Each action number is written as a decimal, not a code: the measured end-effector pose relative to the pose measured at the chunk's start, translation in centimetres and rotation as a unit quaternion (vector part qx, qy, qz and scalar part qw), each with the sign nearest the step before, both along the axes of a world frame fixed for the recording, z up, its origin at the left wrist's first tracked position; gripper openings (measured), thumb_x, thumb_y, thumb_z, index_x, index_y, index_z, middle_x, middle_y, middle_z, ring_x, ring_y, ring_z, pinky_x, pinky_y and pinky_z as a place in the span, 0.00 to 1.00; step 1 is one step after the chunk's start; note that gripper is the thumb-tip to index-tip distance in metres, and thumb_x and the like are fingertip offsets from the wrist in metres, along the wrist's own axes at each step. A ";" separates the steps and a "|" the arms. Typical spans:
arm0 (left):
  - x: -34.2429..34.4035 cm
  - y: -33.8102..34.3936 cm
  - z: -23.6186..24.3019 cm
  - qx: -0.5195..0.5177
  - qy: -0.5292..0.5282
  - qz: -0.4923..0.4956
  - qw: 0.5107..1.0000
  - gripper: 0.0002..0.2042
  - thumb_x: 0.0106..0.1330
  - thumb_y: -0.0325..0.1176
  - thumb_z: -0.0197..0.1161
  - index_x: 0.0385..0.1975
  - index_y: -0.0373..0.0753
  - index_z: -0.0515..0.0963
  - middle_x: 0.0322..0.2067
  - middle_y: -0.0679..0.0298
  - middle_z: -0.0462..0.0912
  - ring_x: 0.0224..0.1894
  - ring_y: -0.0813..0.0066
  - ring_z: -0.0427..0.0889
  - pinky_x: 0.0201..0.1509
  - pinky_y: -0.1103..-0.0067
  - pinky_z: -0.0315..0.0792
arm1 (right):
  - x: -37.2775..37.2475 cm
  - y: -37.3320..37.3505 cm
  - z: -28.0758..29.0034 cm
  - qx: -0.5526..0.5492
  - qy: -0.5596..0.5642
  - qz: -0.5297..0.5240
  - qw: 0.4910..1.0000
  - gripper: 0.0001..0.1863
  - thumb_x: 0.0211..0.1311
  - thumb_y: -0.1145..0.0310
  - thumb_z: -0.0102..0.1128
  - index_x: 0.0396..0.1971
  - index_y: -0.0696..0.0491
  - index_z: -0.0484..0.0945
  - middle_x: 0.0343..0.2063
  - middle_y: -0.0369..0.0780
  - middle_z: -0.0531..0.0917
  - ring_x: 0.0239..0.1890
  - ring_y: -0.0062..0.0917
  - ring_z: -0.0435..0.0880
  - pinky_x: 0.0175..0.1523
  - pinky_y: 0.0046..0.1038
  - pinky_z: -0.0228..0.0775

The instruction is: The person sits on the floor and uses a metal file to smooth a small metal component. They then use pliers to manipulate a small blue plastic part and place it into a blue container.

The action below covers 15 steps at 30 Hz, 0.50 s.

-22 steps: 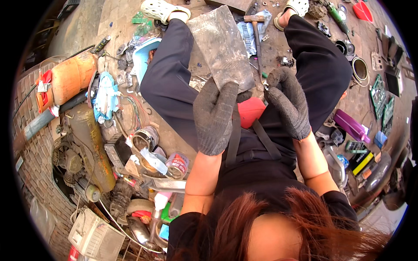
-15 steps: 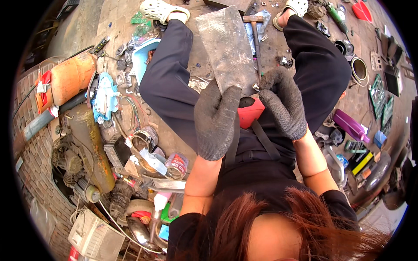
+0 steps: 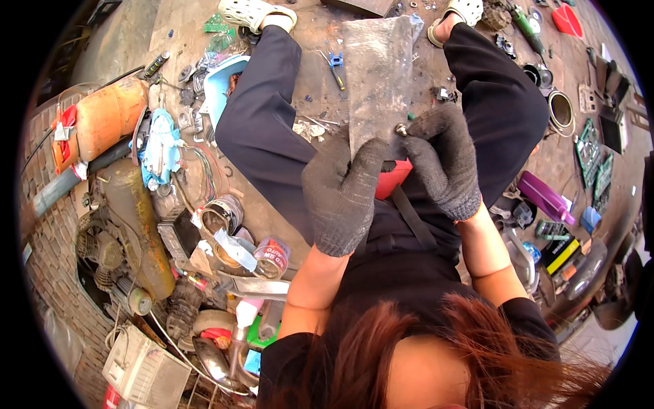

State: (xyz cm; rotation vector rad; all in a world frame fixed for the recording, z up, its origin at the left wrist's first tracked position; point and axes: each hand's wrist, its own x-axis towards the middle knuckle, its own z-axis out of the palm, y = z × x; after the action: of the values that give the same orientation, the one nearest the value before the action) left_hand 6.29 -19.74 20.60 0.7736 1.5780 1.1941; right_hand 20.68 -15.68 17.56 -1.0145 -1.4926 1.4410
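Note:
Both my hands wear dark grey knit gloves. My left hand (image 3: 344,187) is closed on the lower edge of a scuffed, flat grey sheet (image 3: 378,75), which reaches away between my legs. In the fingertips of my right hand (image 3: 444,160) is a small, shiny round-ended metal piece (image 3: 401,129), close beside the sheet's right edge; its exact kind is unclear. Below the sheet, between my hands, a red thing with a dark strap (image 3: 393,180) lies against my lap, partly hidden.
A screwdriver (image 3: 336,73) lies on the ground left of the sheet. A light blue basin (image 3: 216,88) stands outside my left leg. An orange gas cylinder (image 3: 114,119), cans and motor parts crowd the left. A purple plastic piece (image 3: 546,198) and green circuit boards (image 3: 590,153) lie right.
The sheet has swung to the right and now covers the hammer seen earlier. The screwdriver has come into view on its left. Both hands keep their holds.

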 end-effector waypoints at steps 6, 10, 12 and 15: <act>0.0 -0.2 -0.5 0.010 0.012 0.044 0.999 0.08 0.61 0.23 0.59 0.38 0.27 0.78 0.31 0.60 0.82 0.29 0.77 0.80 0.34 0.81 0.73 | -0.6 0.0 0.6 -0.087 0.059 -0.009 0.994 0.08 0.57 0.81 0.56 0.35 0.59 0.68 0.28 0.39 0.75 0.32 0.22 0.76 0.40 0.24 0.70; -0.2 0.5 -0.3 0.008 0.034 0.037 0.999 0.10 0.62 0.25 0.60 0.41 0.28 0.77 0.31 0.61 0.83 0.30 0.80 0.78 0.35 0.82 0.72 | -0.9 -0.4 -0.1 0.042 -0.039 0.026 0.998 0.07 0.58 0.81 0.55 0.33 0.58 0.67 0.28 0.39 0.75 0.31 0.21 0.75 0.39 0.23 0.69; -0.2 0.2 -0.7 0.009 0.037 0.038 0.999 0.11 0.62 0.26 0.61 0.43 0.28 0.77 0.31 0.62 0.83 0.30 0.82 0.78 0.36 0.83 0.71 | -1.2 0.1 0.3 -0.040 0.025 -0.026 0.999 0.07 0.58 0.80 0.56 0.35 0.60 0.69 0.28 0.38 0.75 0.32 0.20 0.75 0.40 0.22 0.68; -0.1 0.8 -0.6 0.022 0.013 0.055 0.998 0.11 0.62 0.26 0.60 0.43 0.28 0.77 0.31 0.63 0.83 0.31 0.81 0.78 0.37 0.83 0.71 | -1.1 0.5 0.0 -0.025 0.027 -0.015 0.999 0.06 0.58 0.81 0.56 0.35 0.61 0.70 0.30 0.38 0.75 0.34 0.18 0.74 0.42 0.21 0.67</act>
State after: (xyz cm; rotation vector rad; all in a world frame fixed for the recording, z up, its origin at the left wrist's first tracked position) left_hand 6.22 -18.98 20.02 0.7413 1.6370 1.3060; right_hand 19.62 -15.14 17.58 -1.0160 -1.4020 1.4803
